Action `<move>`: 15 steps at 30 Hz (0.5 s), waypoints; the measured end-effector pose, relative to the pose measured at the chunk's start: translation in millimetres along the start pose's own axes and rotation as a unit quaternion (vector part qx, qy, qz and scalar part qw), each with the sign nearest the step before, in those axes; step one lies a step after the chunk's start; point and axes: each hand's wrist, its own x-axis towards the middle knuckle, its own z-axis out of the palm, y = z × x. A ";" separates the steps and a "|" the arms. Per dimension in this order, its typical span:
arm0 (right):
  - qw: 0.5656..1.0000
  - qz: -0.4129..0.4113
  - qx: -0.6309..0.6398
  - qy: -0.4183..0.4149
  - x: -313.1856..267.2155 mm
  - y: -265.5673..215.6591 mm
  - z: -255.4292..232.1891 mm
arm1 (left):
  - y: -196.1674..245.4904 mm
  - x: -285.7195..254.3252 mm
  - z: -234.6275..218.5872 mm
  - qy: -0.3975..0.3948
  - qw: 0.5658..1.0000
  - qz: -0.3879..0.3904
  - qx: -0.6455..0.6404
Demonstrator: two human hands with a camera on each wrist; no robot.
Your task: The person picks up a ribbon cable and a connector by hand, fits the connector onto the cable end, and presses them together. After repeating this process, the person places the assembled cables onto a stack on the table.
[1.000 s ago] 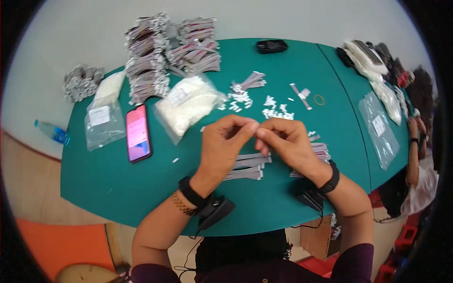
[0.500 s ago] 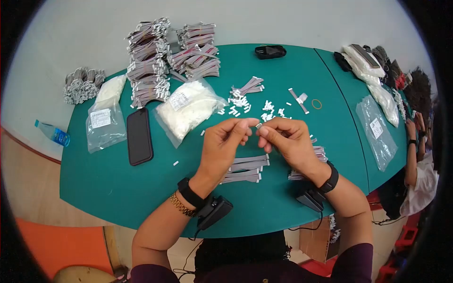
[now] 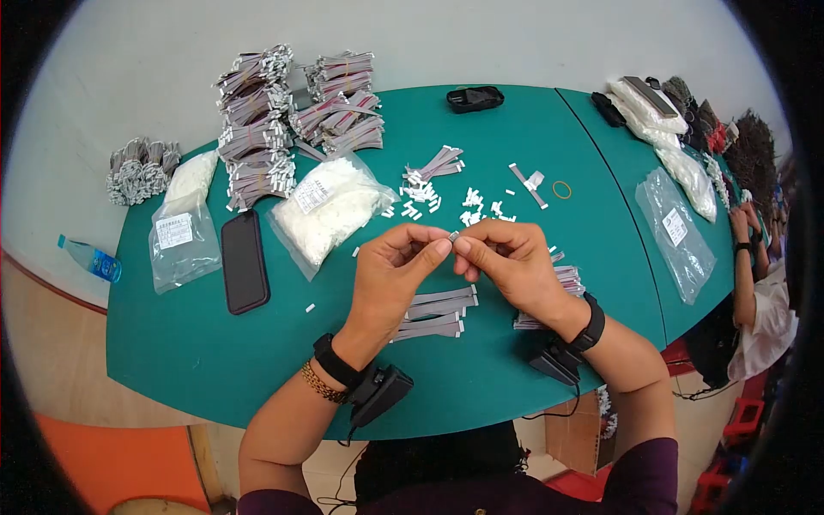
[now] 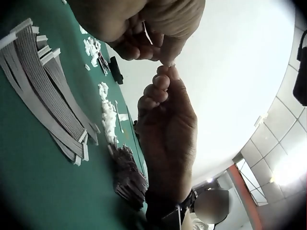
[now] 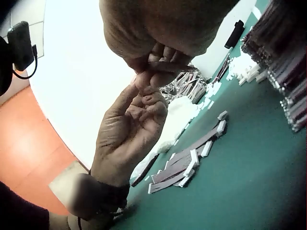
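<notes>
Fingertips meeting above worktop (image 3: 215, 343) centre: left hand (image 3: 390, 275) and right hand (image 3: 506, 262) both pinching small white connector (image 3: 452, 235); grey ribbon cables (image 3: 433, 311) at six o'clock beneath.

A tiny white connector piece (image 3: 452, 235) sits just above the middle of the head view, pinched between the fingertips of the left hand (image 3: 390, 275) and the right hand (image 3: 506, 262), raised off the green tabletop (image 3: 215, 343). It is pale and short, mostly hidden by the fingers (image 3: 433, 251). In the left wrist view only a small white tip (image 4: 170, 63) shows where the two hands meet, near the top centre of the frame.
</notes>
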 end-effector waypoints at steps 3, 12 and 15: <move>1.000 0.005 0.007 -0.001 -0.3 -0.2 0.5 | -2.4 0.6 -0.4 0.001 1.000 0.000 -0.008; 0.999 0.024 0.023 -0.019 -0.1 -0.1 0.1 | -3.1 0.8 -1.7 -0.009 0.998 -0.036 -0.050; 0.999 0.033 0.034 -0.023 -0.2 0.2 0.0 | -4.6 1.0 -2.6 -0.011 0.998 -0.038 -0.054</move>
